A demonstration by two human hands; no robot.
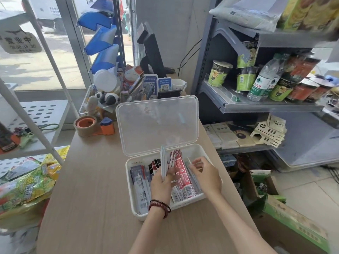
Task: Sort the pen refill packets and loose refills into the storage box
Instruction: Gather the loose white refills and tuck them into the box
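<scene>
Head view: left hand (pixel 162 184) grips pale upright refill packets (pixel 163 162), right hand (pixel 206 176) pinches a thin clear packet (pixel 189 160); file both flat in the white plastic storage box (pixel 128 178).

Open storage box (pixel 134 210) holds red refill packets (pixel 183 177).

light: bright daylight through the glass front (pixel 27 70) on the left, blown out outside
shadows: soft and faint on the counter (pixel 88 189); shelf unit (pixel 271 107) on the right sits darker
glare: milky sheen on the storage box lid (pixel 157 125)
blur: top right corner smeared, whole thing kinda soft
distortion: wide-angle bend, white rack poles (pixel 54 66) lean at the edges
</scene>
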